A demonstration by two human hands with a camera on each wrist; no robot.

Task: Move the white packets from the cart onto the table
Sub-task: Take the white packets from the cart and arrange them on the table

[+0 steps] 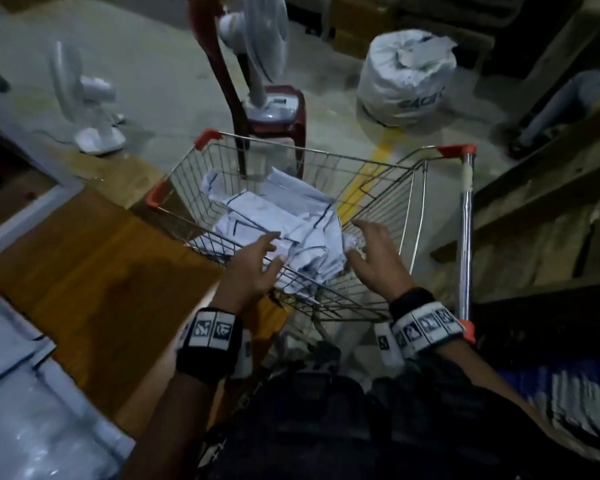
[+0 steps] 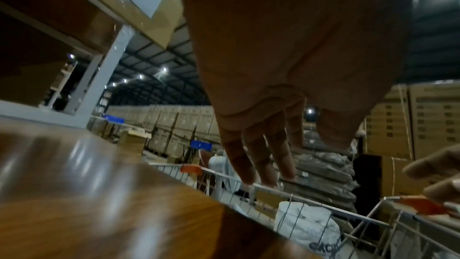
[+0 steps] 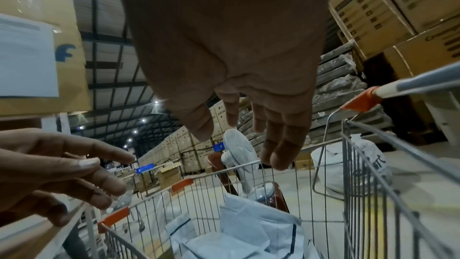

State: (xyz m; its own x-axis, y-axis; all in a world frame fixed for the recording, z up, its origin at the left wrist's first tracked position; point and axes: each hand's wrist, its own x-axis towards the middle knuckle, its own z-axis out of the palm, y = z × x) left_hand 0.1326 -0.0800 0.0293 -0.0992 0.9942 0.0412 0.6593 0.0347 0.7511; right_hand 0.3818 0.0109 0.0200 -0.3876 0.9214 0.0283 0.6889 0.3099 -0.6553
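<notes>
A wire shopping cart (image 1: 378, 188) with orange corner caps stands before me, holding a heap of several white packets (image 1: 274, 220) with dark edge lines. Both hands reach over its near rim, empty. My left hand (image 1: 262, 258) hovers with fingers spread above the near left of the heap. My right hand (image 1: 364, 247) hangs open just right of the packets. In the right wrist view the packets (image 3: 248, 231) lie below my right hand (image 3: 248, 141), with the left hand (image 3: 74, 170) at the left. The wooden table (image 1: 94, 271) lies to my left, and white packets (image 1: 25, 393) rest on its near corner.
Behind the cart a red plastic chair (image 1: 274, 112) carries a white fan (image 1: 260, 39). Another white fan (image 1: 87, 98) stands on the floor at the left. A large white sack (image 1: 406, 74) sits at the back right. Wooden pallets (image 1: 534, 202) flank the cart's right side.
</notes>
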